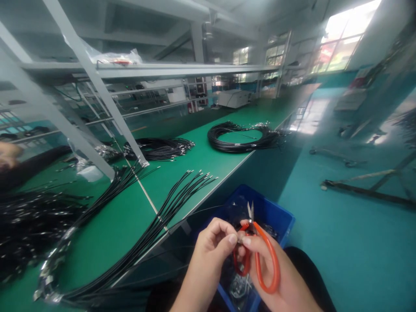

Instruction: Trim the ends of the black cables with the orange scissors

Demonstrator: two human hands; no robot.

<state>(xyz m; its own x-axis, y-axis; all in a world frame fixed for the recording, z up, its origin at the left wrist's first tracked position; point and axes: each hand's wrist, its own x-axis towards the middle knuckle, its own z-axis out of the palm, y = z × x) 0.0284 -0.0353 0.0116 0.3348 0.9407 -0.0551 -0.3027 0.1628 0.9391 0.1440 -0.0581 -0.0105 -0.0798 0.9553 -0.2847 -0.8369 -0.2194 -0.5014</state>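
Observation:
My left hand (216,242) is closed in a pinch, thumb and forefinger together, and meets my right fingertips at a tiny pale piece (239,239) too small to name. In my right hand (271,266) are red-handled scissors (275,264), blades upward and slightly parted. The thumb and forefinger of this hand also press toward the small piece. Both hands hover over a blue bin (286,221) holding clear plastic scraps. To the left, a bundle of black cables (143,242) with metal tips curves along the green table edge, plastic wrapping around its bend.
The green table (191,182) bears coiled black cables (234,149) farther back and another cable bundle (159,149) beside a white shelf post (107,95). A heap of cables (32,229) lies at left, near another person's hand (9,156). Wheeled metal frames (367,186) stand at right.

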